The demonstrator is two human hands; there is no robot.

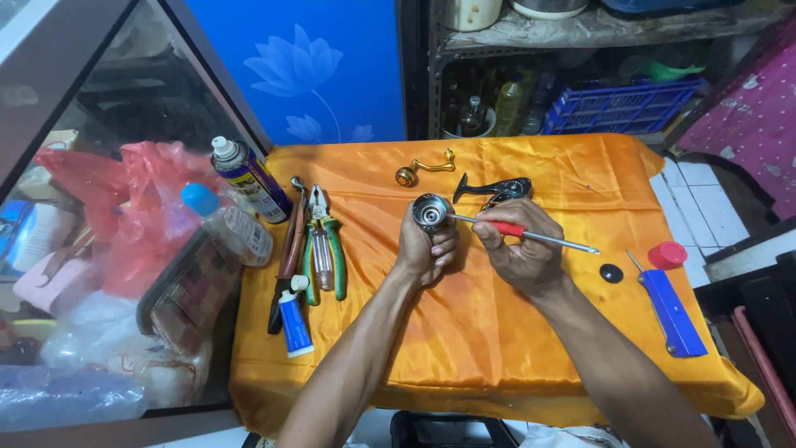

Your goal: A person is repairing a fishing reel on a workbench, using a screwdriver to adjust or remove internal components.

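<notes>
A small round silver metal part (431, 211), cup-shaped with its open end facing up, is gripped in the left hand (424, 249) just above the orange-draped counter (464, 332), roughly in the middle of it. The right hand (518, 245) is closed around a red-handled tool (521, 233) with a thin steel shaft, and the tip is set right at the cup's rim or just inside. For this kind of fiddly work, the part is probably best kept steady and upright, with the tool lined up straight into whatever it meets, so nothing slips or gets chewed up; light pressure would seem wiser than force. What the tip is actually touching can't be made out, since the inside of the cup is too small and shiny to read. The tool's kind can't be told either, as its working end is hidden. Laid out to the left are green-handled pliers (325, 241), a small blue and white tube (293, 319) and a spray can (249, 178). A gold crank-like handle (423, 168) and a black part (493, 189) sit further back, the black one partly covered by the right hand. A small black cap (611, 273), a red cap (667, 255) and a blue tool (673, 314) lie to the right.
</notes>
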